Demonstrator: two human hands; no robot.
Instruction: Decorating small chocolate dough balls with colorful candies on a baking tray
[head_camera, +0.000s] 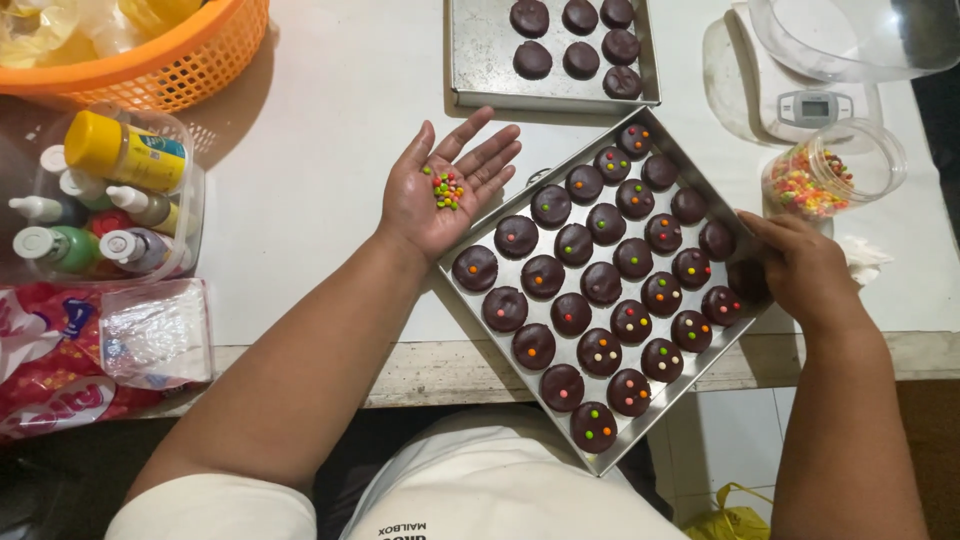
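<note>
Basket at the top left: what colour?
Orange basket, seen in the head view.

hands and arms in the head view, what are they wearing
Both the left hand and the right hand are bare: no gloves, rings, watch or bracelets visible. The forearms are uncovered; a short cream-white sleeve shows at the left upper arm.

Two trays (480, 60) (612, 458), two hands (440, 205) (800, 268)

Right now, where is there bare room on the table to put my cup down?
The biggest bare patch of white table lies between the orange basket, the upper tray and the open left hand cupping candy beads. A narrower strip runs between the bottle tub and that forearm. The right side is crowded: the big tray, right hand, candy jar and scale.
</note>
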